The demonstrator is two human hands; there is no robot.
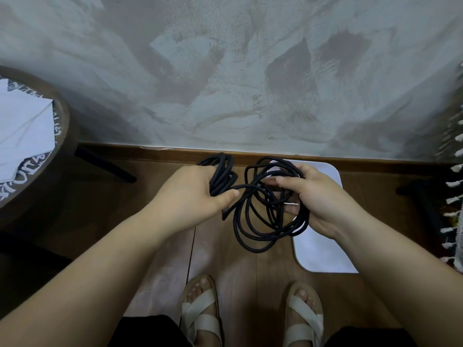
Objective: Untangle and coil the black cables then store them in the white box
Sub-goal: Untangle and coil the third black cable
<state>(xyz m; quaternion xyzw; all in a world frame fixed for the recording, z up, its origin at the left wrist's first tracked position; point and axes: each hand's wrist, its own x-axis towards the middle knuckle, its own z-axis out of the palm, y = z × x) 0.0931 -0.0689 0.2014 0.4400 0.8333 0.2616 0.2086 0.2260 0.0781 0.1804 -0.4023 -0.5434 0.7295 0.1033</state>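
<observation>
Coiling: the left hand (198,189) is squeezing the coil (221,176). The right hand (318,194) is gripping loose loops (263,221), which probably need winding next.

the left hand (190,194) and the right hand (323,196) are bare, and so are both forearms as far as the view shows them. on the feet, the left sandal (200,314) and the right sandal (304,319) are open-toed, each with wide cream straps crossing over the foot and a tan sole rim. black clothing (147,331) covers the legs at the bottom edge; what kind of garment it is cannot be told.
</observation>
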